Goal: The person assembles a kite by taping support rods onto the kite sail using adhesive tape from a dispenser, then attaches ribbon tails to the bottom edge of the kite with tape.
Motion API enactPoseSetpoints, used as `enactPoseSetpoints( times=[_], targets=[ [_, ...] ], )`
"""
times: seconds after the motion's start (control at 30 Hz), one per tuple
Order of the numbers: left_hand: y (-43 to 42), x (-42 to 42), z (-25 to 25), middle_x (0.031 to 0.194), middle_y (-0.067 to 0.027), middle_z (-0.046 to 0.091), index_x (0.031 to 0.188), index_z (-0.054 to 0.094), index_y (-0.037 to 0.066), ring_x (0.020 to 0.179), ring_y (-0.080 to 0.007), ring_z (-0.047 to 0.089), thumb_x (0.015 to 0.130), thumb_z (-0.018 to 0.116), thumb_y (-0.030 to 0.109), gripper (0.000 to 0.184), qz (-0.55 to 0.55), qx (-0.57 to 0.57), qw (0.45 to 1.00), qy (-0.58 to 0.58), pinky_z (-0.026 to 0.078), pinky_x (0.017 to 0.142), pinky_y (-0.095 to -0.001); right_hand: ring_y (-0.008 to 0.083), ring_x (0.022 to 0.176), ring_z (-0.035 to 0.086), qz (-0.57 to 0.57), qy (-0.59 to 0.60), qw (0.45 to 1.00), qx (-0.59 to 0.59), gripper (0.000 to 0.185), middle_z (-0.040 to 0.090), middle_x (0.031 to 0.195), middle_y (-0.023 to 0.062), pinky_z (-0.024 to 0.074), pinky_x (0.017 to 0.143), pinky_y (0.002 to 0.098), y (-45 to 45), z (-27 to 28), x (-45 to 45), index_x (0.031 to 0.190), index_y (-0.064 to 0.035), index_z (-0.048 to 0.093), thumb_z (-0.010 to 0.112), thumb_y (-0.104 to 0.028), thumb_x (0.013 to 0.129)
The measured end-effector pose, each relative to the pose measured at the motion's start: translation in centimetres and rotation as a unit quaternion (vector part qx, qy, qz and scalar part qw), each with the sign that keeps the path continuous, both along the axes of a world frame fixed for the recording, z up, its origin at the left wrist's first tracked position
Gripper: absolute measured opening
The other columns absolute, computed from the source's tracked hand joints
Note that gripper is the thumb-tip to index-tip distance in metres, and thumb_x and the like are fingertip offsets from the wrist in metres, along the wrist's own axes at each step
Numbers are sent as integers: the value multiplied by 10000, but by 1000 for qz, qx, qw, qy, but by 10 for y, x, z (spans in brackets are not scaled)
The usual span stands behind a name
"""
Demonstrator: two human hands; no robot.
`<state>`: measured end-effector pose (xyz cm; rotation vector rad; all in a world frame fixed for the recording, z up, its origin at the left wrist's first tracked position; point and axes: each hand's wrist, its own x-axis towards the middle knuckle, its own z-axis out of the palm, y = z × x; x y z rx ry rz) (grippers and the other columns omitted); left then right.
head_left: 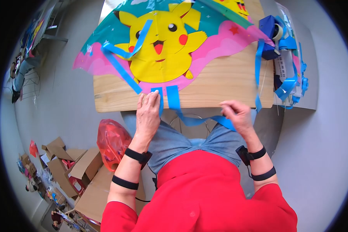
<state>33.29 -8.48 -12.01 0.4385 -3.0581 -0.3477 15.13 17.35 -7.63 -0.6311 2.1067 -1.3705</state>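
A kite sheet (158,69) with a yellow cartoon character on teal and pink lies on the wooden table (228,83). My left hand (148,112) is at its lower edge, fingers stretched forward, tips pressing a short blue ribbon piece (161,102) against the table. Just right of it, a longer blue ribbon (173,97) lies over the table edge and loops across the lap to my right hand (239,117). Those fingers are curled closed around the ribbon, partly hiding it. Another folded blue ribbon strip (121,69) lies over the kite's left side.
A blue tape dispenser (270,36) stands at the table's right edge, with a ribbon strip (258,73) hanging near it. Beyond sits a clear bin (288,63) of blue ribbon pieces. A red plastic bag (113,141) and cardboard boxes (85,170) are at lower left.
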Motion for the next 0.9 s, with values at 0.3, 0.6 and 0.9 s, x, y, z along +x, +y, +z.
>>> enactPoseSetpoints(
  times=[0.3,0.6,0.9],
  targets=[
    [3,-1,3,1277,-139,545,1206,584,-41,1209,-292,510,795,503,-28,420,-28,-16,999,16,301,1126,-452,39,609,527,-401,-93,894,-178,175,639,791,4,426,557,180,91,7,-93,1052,-35,666,584,-170,976],
    [8,-8,18,1260,-150,548,1194,591,-42,1213,-304,506,822,514,-33,380,-32,-16,999,-36,294,1129,-468,69,622,583,-424,-3,881,-207,196,679,824,35,451,547,197,94,20,-206,1078,-17,659,564,-155,976],
    [8,-12,25,1276,-162,537,1209,584,-44,1233,-319,490,806,535,-34,406,-36,-8,997,-66,283,1135,-475,76,617,599,-367,116,911,-147,163,688,777,39,481,548,231,91,48,-314,937,1,688,605,-139,935]
  ],
)
